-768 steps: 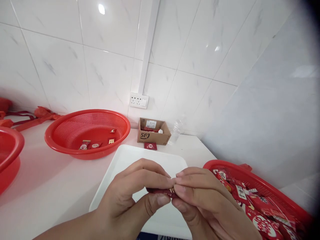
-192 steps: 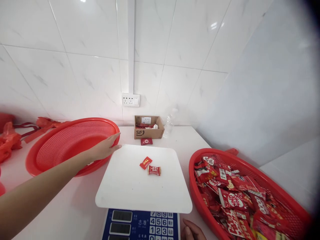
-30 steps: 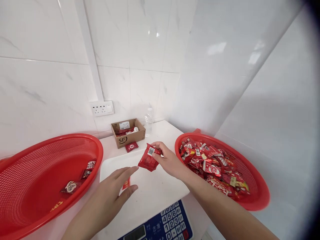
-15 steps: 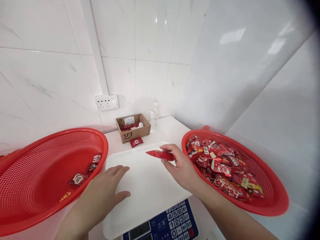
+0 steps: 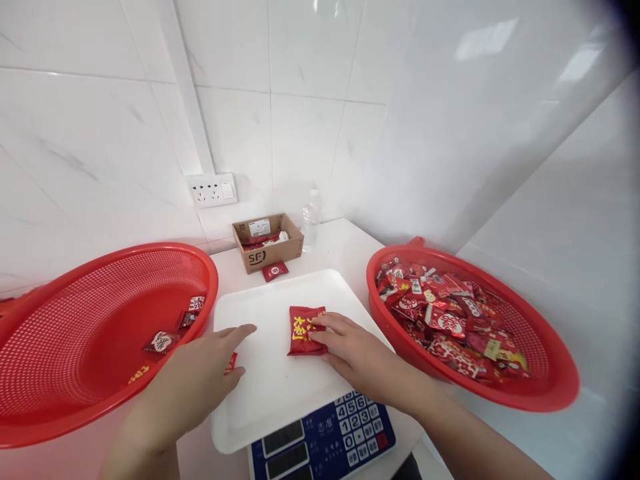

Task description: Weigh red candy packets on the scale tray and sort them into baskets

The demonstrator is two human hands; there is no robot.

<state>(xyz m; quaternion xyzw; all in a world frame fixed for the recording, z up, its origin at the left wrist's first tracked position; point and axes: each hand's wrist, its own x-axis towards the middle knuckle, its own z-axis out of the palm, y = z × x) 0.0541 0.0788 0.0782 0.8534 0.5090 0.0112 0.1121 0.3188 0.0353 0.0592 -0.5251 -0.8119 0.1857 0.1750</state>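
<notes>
My right hand (image 5: 357, 347) has its fingers over the right edge of a red snack packet (image 5: 301, 330) with yellow characters. The packet faces up over the white tray (image 5: 280, 393); I cannot tell if it rests fully on it. My left hand (image 5: 200, 380) is by the tray's left edge, thumb and index finger wide apart. A bit of another red packet (image 5: 231, 363) shows in that gap, mostly covered by the hand; whether the palm touches it is unclear. Under the tray's front sits a blue scale panel (image 5: 320, 437) with keys and displays.
At left a red mesh basket (image 5: 113, 253) holds several packets (image 5: 163, 341). At right another red basket (image 5: 555, 393) is heaped with red packets (image 5: 445, 320). Behind the tray are a cardboard box (image 5: 275, 257), a loose packet (image 5: 275, 270) and a clear bottle (image 5: 311, 220).
My right hand has moved down and slightly toward me, and its packet has turned from edge-on to face up. A second red packet now shows within my left hand's gap. The view has shifted slightly.
</notes>
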